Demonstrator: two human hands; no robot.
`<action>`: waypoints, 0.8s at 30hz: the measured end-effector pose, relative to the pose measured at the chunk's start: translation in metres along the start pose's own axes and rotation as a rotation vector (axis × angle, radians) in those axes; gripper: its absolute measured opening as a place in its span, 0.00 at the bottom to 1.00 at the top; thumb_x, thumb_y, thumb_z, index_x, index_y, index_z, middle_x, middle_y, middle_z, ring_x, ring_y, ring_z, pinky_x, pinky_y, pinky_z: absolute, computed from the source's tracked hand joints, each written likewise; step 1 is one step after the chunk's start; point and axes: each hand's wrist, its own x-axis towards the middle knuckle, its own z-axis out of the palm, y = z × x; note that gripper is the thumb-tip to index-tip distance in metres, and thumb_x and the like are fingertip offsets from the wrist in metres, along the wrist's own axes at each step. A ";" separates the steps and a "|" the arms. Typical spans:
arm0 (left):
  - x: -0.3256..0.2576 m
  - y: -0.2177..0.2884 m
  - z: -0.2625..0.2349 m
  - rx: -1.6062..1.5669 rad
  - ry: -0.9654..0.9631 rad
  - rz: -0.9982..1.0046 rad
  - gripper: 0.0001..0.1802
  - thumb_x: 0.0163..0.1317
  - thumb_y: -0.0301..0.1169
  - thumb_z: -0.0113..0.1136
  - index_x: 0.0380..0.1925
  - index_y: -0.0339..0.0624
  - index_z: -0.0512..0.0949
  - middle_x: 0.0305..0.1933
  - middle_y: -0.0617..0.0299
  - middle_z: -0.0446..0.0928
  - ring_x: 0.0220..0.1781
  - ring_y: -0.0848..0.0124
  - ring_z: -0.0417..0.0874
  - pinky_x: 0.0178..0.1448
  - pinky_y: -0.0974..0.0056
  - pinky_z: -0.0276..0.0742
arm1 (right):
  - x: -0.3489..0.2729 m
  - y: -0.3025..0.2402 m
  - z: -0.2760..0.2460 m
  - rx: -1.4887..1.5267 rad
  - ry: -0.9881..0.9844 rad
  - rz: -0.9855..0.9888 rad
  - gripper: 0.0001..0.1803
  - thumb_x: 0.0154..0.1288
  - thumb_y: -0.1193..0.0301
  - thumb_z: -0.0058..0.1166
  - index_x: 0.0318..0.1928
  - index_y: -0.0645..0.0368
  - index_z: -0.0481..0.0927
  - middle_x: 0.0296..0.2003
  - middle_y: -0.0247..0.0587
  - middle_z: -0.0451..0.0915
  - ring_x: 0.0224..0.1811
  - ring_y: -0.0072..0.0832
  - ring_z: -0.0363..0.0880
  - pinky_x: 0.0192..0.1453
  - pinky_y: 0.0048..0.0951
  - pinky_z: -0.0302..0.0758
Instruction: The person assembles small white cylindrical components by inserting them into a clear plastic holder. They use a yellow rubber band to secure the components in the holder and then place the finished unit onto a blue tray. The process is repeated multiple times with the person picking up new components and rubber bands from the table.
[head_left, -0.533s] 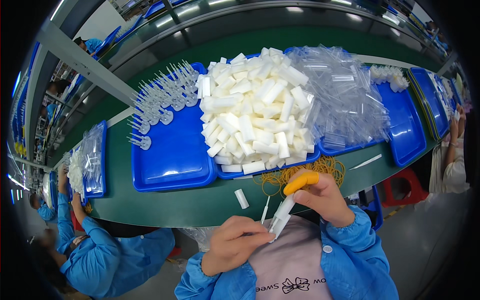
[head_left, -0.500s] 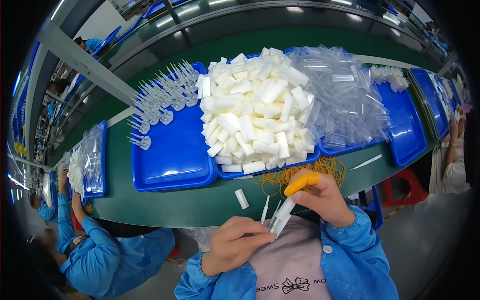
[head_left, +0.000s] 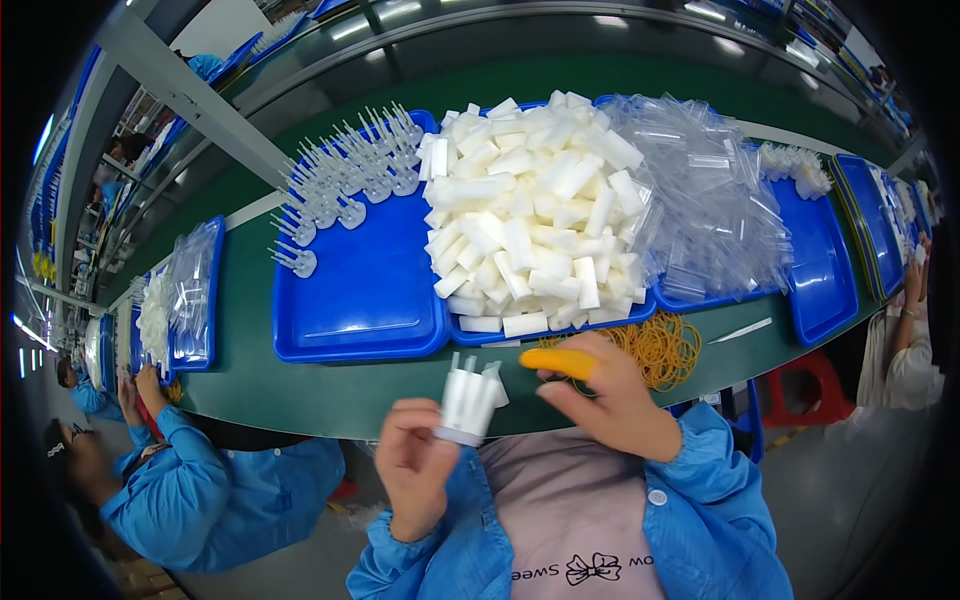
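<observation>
My left hand (head_left: 415,465) grips the round base of a white pronged part (head_left: 466,400), tilted upward with white foam pieces around its prongs. Apart from it, my right hand (head_left: 615,390) is open and holds nothing; its index finger wears a yellow finger cot and the thumb stands away from it. A loose white foam piece (head_left: 499,388) shows on the table just behind the held part. Behind my hands a big heap of white foam pieces (head_left: 530,220) fills a blue tray. Several pronged parts (head_left: 350,185) stand in the blue tray (head_left: 360,305) to the left.
Yellow rubber bands (head_left: 665,350) lie before the foam heap. A thin white pointed tool (head_left: 741,330) is on the green table (head_left: 385,395). Clear plastic sleeves (head_left: 700,200) and small white pieces (head_left: 795,165) sit in trays to the right. A co-worker in blue (head_left: 230,500) sits at left.
My left hand has turned upright and moved left with the pronged part. My right hand has let go of the part and moved slightly up and away. The view has shifted a little.
</observation>
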 end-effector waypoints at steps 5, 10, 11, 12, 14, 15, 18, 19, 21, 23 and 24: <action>0.007 0.001 -0.018 -0.053 0.177 0.110 0.15 0.57 0.25 0.61 0.44 0.36 0.72 0.45 0.61 0.70 0.46 0.73 0.71 0.55 0.66 0.66 | 0.008 0.005 0.053 -0.536 -0.178 -0.120 0.17 0.57 0.61 0.57 0.40 0.62 0.79 0.26 0.41 0.74 0.32 0.36 0.75 0.35 0.35 0.69; 0.002 0.000 -0.033 0.060 0.164 0.190 0.15 0.56 0.28 0.65 0.41 0.36 0.75 0.45 0.61 0.70 0.45 0.72 0.72 0.51 0.67 0.69 | -0.006 0.016 0.062 -0.480 -0.328 -0.083 0.15 0.58 0.61 0.58 0.39 0.59 0.77 0.28 0.41 0.75 0.31 0.33 0.76 0.34 0.34 0.71; 0.001 0.001 -0.034 0.083 0.154 0.185 0.14 0.55 0.28 0.66 0.40 0.35 0.75 0.44 0.60 0.71 0.45 0.72 0.72 0.50 0.67 0.69 | -0.007 0.014 0.057 -0.437 -0.306 -0.087 0.14 0.59 0.63 0.58 0.38 0.59 0.76 0.28 0.40 0.75 0.30 0.30 0.76 0.33 0.32 0.71; 0.000 0.001 -0.034 0.110 0.142 0.182 0.12 0.53 0.24 0.65 0.38 0.35 0.77 0.44 0.60 0.71 0.43 0.72 0.73 0.47 0.68 0.70 | -0.005 0.008 0.048 -0.212 -0.304 0.084 0.12 0.60 0.65 0.57 0.38 0.59 0.75 0.27 0.38 0.75 0.30 0.26 0.75 0.32 0.30 0.71; -0.003 0.003 -0.029 0.162 0.108 0.174 0.11 0.49 0.17 0.64 0.35 0.35 0.79 0.42 0.58 0.72 0.38 0.73 0.74 0.42 0.69 0.72 | 0.001 -0.007 0.026 0.238 -0.284 0.430 0.09 0.62 0.68 0.55 0.38 0.59 0.74 0.26 0.35 0.73 0.29 0.19 0.73 0.30 0.24 0.70; -0.006 0.005 -0.028 0.166 0.070 0.151 0.11 0.48 0.16 0.64 0.34 0.35 0.81 0.41 0.57 0.75 0.38 0.71 0.76 0.41 0.68 0.73 | -0.007 0.005 0.027 0.421 -0.147 0.427 0.06 0.63 0.74 0.53 0.39 0.60 0.71 0.28 0.33 0.74 0.29 0.14 0.70 0.31 0.18 0.66; -0.005 0.006 -0.021 0.269 -0.178 0.269 0.11 0.47 0.16 0.64 0.33 0.35 0.82 0.37 0.55 0.77 0.37 0.68 0.77 0.40 0.67 0.73 | 0.003 0.004 0.011 0.937 0.055 0.545 0.09 0.65 0.71 0.53 0.43 0.59 0.72 0.29 0.32 0.74 0.28 0.15 0.69 0.32 0.17 0.66; -0.005 0.008 -0.016 0.257 -0.219 0.274 0.11 0.45 0.17 0.65 0.32 0.36 0.83 0.35 0.56 0.78 0.37 0.66 0.78 0.39 0.65 0.73 | 0.006 0.001 0.011 0.970 0.114 0.557 0.12 0.67 0.68 0.52 0.47 0.60 0.72 0.30 0.30 0.74 0.27 0.14 0.67 0.32 0.15 0.65; -0.003 0.012 -0.007 0.317 -0.314 0.304 0.12 0.45 0.18 0.66 0.32 0.38 0.84 0.35 0.58 0.78 0.37 0.66 0.78 0.39 0.65 0.74 | 0.009 -0.001 0.012 1.005 0.124 0.591 0.14 0.67 0.66 0.52 0.49 0.61 0.72 0.29 0.30 0.74 0.27 0.14 0.67 0.32 0.15 0.66; -0.003 0.014 -0.001 0.392 -0.380 0.324 0.13 0.44 0.19 0.66 0.33 0.41 0.84 0.35 0.61 0.78 0.36 0.65 0.78 0.39 0.65 0.74 | 0.010 -0.002 0.015 1.041 0.113 0.591 0.15 0.68 0.65 0.52 0.50 0.61 0.72 0.29 0.29 0.73 0.26 0.13 0.67 0.31 0.14 0.65; -0.004 0.015 0.003 0.424 -0.376 0.327 0.12 0.44 0.18 0.67 0.32 0.40 0.84 0.34 0.60 0.78 0.36 0.65 0.78 0.39 0.65 0.74 | 0.009 -0.003 0.017 1.043 0.105 0.596 0.15 0.68 0.65 0.51 0.49 0.60 0.73 0.28 0.29 0.73 0.25 0.13 0.67 0.30 0.14 0.66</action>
